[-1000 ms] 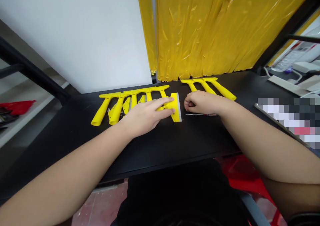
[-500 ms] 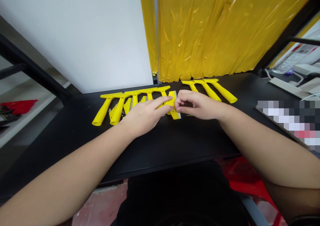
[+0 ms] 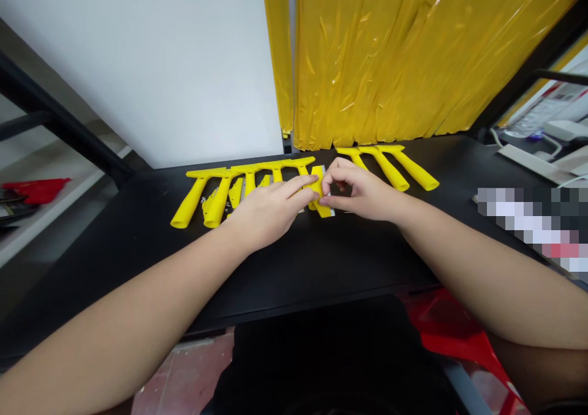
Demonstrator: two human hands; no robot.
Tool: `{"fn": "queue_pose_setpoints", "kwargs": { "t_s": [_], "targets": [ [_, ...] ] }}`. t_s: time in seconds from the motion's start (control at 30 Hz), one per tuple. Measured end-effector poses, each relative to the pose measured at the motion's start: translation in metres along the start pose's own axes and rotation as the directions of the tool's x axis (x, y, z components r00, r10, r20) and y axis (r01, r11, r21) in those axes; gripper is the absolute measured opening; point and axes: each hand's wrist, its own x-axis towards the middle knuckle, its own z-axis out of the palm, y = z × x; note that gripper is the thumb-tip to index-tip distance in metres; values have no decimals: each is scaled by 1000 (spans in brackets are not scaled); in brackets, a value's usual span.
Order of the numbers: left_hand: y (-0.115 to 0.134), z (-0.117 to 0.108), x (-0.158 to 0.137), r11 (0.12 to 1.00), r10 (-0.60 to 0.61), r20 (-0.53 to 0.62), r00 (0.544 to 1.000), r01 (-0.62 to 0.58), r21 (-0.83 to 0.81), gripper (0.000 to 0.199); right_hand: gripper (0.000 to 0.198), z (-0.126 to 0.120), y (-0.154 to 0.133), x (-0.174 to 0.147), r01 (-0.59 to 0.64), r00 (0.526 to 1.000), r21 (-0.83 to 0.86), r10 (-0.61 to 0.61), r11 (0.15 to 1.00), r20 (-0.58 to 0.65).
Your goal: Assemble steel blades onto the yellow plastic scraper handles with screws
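Between my hands is a flat yellow scraper head (image 3: 324,209) with a pale blade strip (image 3: 333,212) along its right edge. My left hand (image 3: 271,213) is closed on the head, its fingertips resting over the yellow face from the left. At the right edge, my right hand (image 3: 358,188) has curled fingers and thumb pinched against the blade strip. Hollow yellow scraper handles (image 3: 217,201) lie in a row to the left, partly behind my left hand. Beneath them are loose yellow plates (image 3: 236,193) and small metal bits too small to name.
More yellow handles (image 3: 390,167) lie at the back right of the black table (image 3: 294,274). Behind stand a white panel (image 3: 184,66) and a yellow plastic curtain (image 3: 367,60). A black metal frame (image 3: 68,115) rises at the left; a white power strip (image 3: 528,164) is at the right.
My right thumb and fingers have moved slightly left onto the edge of the scraper head. My left hand keeps its hold. The whole view has shifted a little.
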Motion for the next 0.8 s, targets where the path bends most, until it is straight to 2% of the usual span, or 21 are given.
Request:
{"fn": "queue_pose_setpoints", "kwargs": {
  "t_s": [0.13, 0.27, 0.37, 0.43, 0.53, 0.63, 0.7, 0.8],
  "targets": [
    [0, 0, -1, 1000, -5, 8, 1000, 5, -14, 36, 34, 5, 4, 3, -34, 998, 101, 40, 994, -58],
    [1, 0, -1, 1000, -11, 7, 1000, 11, -22, 35, 49, 11, 7, 5, -140, 989, 323, 146, 936, 4],
    [1, -1, 0, 999, -23, -5, 1000, 23, -26, 36, 50, 9, 7, 6, -195, 980, 421, 196, 886, 40],
    [2, -2, 0, 999, -24, -3, 1000, 24, -28, 35, 45, 2, 7, 6, -201, 976, 408, 216, 890, 10],
    [2, -3, 0, 999, -31, 8, 999, 31, -41, 33, 34, -15, 8, 4, -207, 968, 240, 233, 949, -87],
    [2, -5, 0, 998, -40, 25, 999, 41, -37, 38, 18, -35, 15, 0, -245, 966, -111, 232, 963, -115],
    [2, -6, -1, 999, -33, 40, 999, 34, -28, 39, 6, -45, 22, -1, -218, 975, -334, 220, 917, -33],
    [2, -7, -2, 998, -34, 44, 998, 37, -54, 38, 3, -49, 31, -1, -138, 962, -501, 237, 854, 139]
  ]
}}
